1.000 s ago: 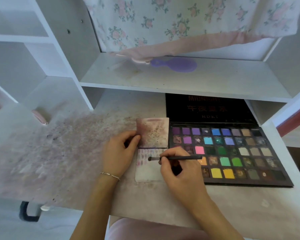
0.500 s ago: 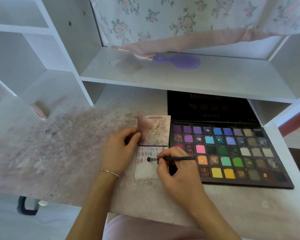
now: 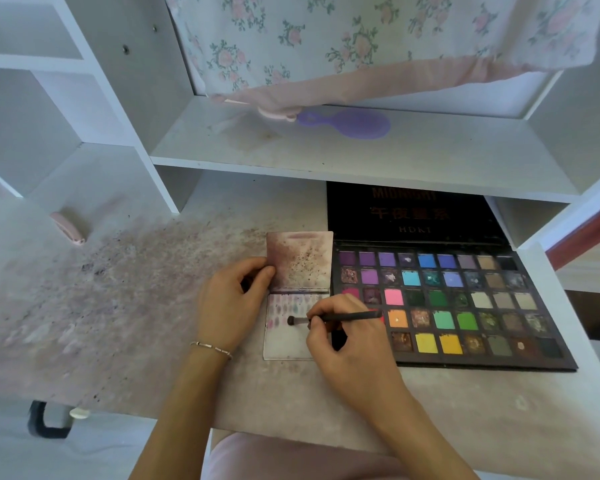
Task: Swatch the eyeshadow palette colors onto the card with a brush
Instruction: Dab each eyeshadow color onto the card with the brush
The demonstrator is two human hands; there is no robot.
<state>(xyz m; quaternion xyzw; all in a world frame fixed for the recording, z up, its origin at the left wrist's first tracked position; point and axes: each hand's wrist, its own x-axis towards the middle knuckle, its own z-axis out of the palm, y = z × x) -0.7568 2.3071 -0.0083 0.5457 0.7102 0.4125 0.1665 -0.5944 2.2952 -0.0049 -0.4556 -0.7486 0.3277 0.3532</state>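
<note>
Left hand point(image 3: 234, 303) pinches the card point(image 3: 286, 341) steady beside the palette point(image 3: 447, 306); right hand point(image 3: 347, 341) grips the brush point(image 3: 336, 318), tip down for swatching.

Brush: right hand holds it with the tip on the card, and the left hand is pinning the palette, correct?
Not quite. The head view shows the left hand pinning the card, not the palette. The right hand does hold the brush, tip on the card.

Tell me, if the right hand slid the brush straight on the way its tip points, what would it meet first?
The right hand points the brush leftward across the card. Straight on, it would probably meet the left hand, which pins the card's left edge.
</note>
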